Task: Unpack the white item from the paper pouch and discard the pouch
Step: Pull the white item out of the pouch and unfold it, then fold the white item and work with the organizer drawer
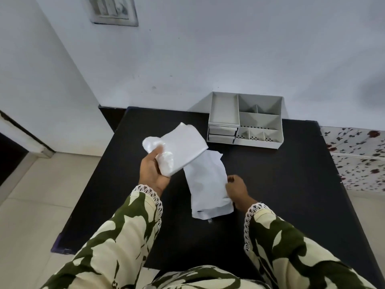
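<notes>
My left hand [152, 170] holds a white item [181, 147] wrapped in clear plastic, lifted above the black table [281, 184]. The item is out of the pouch and tilts up toward the back right. My right hand [237, 190] grips the right edge of the white paper pouch [208, 184], which lies crumpled and long on the table just right of the item. The pouch's torn upper end sits under the item's lower corner.
A grey desk organiser [245, 119] with several compartments and small drawers stands at the table's back against the wall. A floral cloth [358, 157] lies to the right. Tiled floor [31, 205] is to the left.
</notes>
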